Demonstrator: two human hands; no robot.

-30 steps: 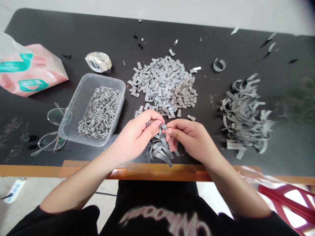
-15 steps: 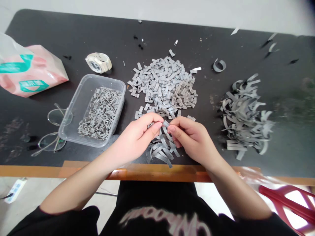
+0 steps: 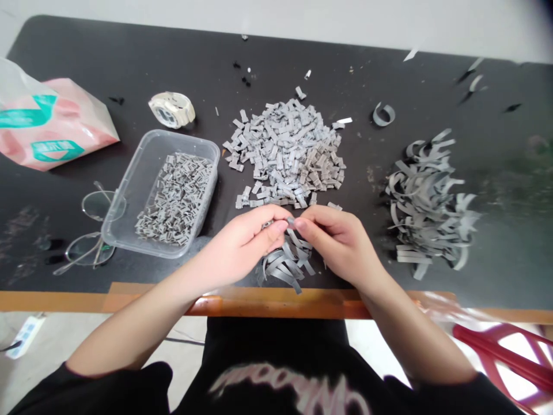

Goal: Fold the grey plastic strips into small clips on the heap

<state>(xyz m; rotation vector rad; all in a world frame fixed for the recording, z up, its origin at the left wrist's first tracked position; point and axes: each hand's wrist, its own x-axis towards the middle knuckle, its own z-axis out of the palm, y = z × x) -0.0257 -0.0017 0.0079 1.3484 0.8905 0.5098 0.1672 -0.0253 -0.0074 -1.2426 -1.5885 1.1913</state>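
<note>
Left hand (image 3: 242,245) and right hand (image 3: 337,242) pinching small grey piece (image 3: 290,220), grey strips (image 3: 285,262) beneath, black table (image 3: 129,63)

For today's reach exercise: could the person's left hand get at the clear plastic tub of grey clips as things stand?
Probably yes. The clear plastic tub sits open-topped just to the left of the left hand, with only bare black table between them. But that hand is pinching a small grey piece together with the right hand.
</note>
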